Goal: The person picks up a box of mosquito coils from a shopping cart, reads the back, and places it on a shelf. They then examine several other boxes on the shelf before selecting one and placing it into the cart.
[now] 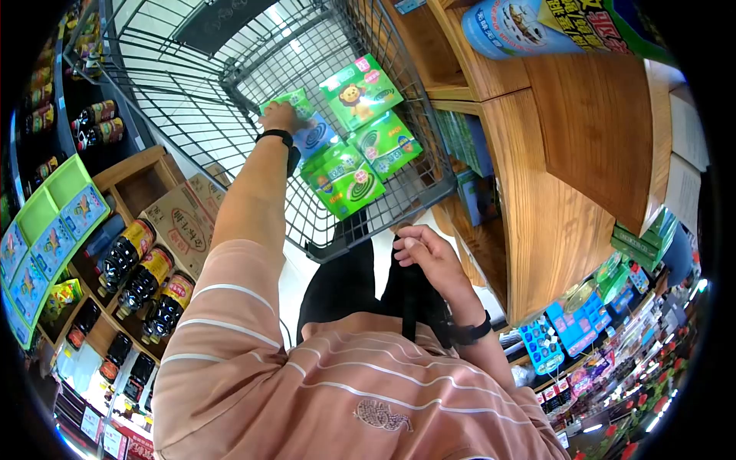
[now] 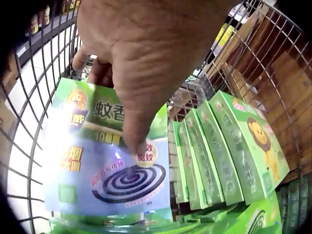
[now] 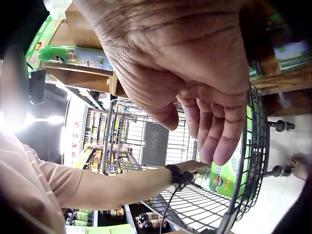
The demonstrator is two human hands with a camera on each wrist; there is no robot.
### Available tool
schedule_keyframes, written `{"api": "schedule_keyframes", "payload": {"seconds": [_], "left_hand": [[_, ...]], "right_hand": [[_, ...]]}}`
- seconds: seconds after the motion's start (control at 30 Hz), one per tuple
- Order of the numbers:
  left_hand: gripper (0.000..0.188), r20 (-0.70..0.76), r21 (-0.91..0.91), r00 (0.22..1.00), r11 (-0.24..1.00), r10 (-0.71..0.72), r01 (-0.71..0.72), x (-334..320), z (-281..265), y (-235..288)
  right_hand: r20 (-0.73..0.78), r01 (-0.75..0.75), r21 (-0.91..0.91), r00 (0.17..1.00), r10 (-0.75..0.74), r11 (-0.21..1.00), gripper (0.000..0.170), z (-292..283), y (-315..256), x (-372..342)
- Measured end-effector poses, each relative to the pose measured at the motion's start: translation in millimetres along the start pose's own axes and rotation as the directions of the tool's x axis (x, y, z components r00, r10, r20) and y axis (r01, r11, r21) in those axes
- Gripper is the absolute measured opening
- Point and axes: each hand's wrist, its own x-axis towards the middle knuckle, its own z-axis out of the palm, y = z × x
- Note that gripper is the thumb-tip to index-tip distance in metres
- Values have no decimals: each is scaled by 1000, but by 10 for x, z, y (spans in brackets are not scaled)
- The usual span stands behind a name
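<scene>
My left hand [image 1: 281,116] reaches into the shopping cart [image 1: 399,205] and grips a blue-and-green mosquito coil box [image 2: 87,156] at its top edge. Its thumb presses on the printed front, while the other fingers go behind the box and are partly hidden. Beside it in the cart, several green mosquito coil boxes [image 2: 214,151] stand in a row. A box with a cartoon lion [image 1: 360,92] is at the far right of the group. My right hand [image 1: 431,253] hangs near the cart's near edge, fingers loosely bent, with nothing in it.
Wooden shelving [image 1: 552,184] borders the cart on the right. On the left, dark sauce bottles [image 1: 146,264] lie in a wooden rack next to a cardboard carton [image 1: 180,226]. A blue-and-yellow bag [image 1: 529,29] stands on top of the right shelving.
</scene>
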Motion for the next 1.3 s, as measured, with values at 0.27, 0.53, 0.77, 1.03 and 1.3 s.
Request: {"api": "schedule_keyframes", "payload": {"seconds": [0.27,0.53,0.77,1.03,1.3], "left_hand": [[56,104,-243,965,947,239,-208,-48,-151,-262],[50,-251,-366,930,863,269,-348,-1081,-776,-577],[38,-235,-841,915,403,329,-361,-2852,-1753,-806],[43,-422,-907,819,-186,389,-378,-4127,-1826,-33],[40,-475,-880,746,-276,467,-387,-4618,-1891,665]], "right_hand": [[27,76,-32,997,-75,997,30,26,8,-120],[97,200,-107,977,-190,974,34,-19,-168,-406],[144,447,-60,889,-435,893,43,-104,-548,-696],[127,588,164,784,-608,792,54,-122,-979,-1146],[82,582,364,757,-648,727,34,-516,-900,-1594]]}}
